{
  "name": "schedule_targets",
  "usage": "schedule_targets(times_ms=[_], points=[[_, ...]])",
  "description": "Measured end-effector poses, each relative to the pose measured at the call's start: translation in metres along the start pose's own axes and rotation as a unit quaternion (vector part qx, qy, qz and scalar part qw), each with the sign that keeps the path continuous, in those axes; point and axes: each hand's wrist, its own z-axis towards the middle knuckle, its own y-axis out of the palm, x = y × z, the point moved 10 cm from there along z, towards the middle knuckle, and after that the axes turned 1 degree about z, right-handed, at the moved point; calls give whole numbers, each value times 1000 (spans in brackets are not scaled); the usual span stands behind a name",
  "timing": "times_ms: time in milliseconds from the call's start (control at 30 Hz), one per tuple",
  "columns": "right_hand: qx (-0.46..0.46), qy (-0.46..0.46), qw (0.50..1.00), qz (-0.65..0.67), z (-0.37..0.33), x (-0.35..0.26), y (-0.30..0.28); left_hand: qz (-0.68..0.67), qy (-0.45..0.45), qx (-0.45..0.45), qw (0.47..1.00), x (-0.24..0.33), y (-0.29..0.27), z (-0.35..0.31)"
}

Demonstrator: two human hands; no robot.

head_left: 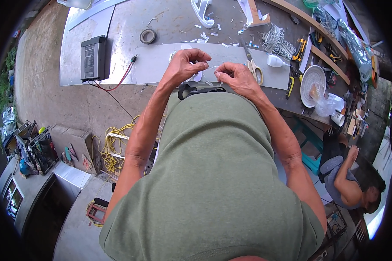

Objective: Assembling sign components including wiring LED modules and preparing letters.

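Fingers (197, 53) curled, our bare left hand (182, 68) leaves a small gap to its thumb while our bare right hand (241, 81) nearly pinches; we cannot tell whether either grips the thin, blurred whitish piece (214, 67) between them, above the flat grey sheet (150, 65). The left hand partly hides a rounded white piece (198, 77).

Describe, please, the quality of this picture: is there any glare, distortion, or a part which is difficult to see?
Head view: glare whitens the metal tabletop beside the black box; head view: the long brown strip looks bowed near the rim, and the corners go black; head view: any detail between the left hand and right hand is too small to identify.
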Motion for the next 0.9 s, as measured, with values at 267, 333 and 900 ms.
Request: schedule_targets(times_ms=[267,333,900], points=[[18,-146,944,-297,4,-60,-17,47,17,-38,998,13,14,0],[1,-167,932,-320,12,-62,-17,44,23,-43,998,11,15,1],[-224,-133,965,-2,58,-31,5,-57,19,-76,995,-2,0,2]])
